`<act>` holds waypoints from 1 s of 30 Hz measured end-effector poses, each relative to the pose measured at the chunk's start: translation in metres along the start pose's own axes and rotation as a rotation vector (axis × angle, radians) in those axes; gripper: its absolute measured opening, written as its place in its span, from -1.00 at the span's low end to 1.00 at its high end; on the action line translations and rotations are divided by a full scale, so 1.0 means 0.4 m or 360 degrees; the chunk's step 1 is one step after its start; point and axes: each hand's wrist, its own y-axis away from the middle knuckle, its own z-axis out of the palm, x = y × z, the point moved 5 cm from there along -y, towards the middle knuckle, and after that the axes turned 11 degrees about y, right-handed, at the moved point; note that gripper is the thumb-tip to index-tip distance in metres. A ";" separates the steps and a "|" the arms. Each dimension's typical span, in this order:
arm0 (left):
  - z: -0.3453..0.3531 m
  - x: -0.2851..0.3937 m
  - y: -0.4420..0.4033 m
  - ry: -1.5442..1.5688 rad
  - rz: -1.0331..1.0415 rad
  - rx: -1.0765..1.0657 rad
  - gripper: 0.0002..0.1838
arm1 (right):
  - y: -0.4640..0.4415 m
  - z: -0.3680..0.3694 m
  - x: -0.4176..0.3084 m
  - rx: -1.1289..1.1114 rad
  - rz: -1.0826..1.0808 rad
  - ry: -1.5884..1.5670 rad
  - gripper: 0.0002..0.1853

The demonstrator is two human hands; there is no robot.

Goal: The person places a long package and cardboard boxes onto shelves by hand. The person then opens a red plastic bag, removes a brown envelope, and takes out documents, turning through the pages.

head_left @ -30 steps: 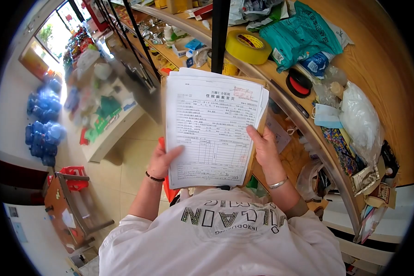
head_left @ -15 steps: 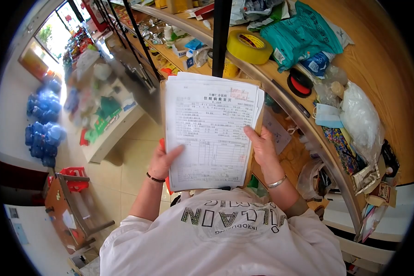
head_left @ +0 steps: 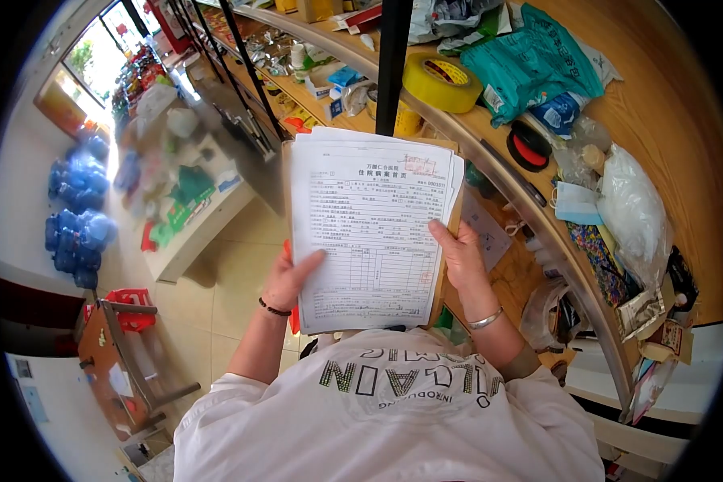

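Note:
A stack of printed forms with red stamp marks is held up in front of my chest, between both hands. Brown card, perhaps a folder or envelope, shows behind its edges. My left hand grips the lower left side, thumb on the front sheet and the other fingers hidden behind. On the right side, my right hand pinches the stack with its thumb on top. Something orange-red peeks out behind the papers by my left hand.
To the right, a curved wooden counter bears a yellow tape roll, a teal bag, a red and black ink pad, a face mask and clear plastic bags. A black post stands ahead. Blue bottles are at left.
The papers and both hands have shifted very slightly in view, along with the surroundings. My grip on the stack is the same.

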 end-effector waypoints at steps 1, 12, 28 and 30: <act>0.001 0.001 0.000 -0.0003 -0.0013 -0.0007 -0.66 | 0.002 0.000 -0.002 0.0005 0.0001 0.0000 -0.78; -0.002 -0.002 -0.008 -0.0029 -0.0044 -0.0015 -0.66 | 0.016 -0.007 -0.006 0.0040 0.0002 0.0065 -0.76; 0.020 -0.012 -0.002 0.0012 -0.0037 -0.0033 -0.69 | 0.037 -0.023 -0.007 0.0047 0.0051 0.0064 -0.75; 0.022 -0.011 0.000 -0.0001 -0.0029 -0.0037 -0.69 | 0.038 -0.024 -0.007 0.0045 0.0052 0.0075 -0.75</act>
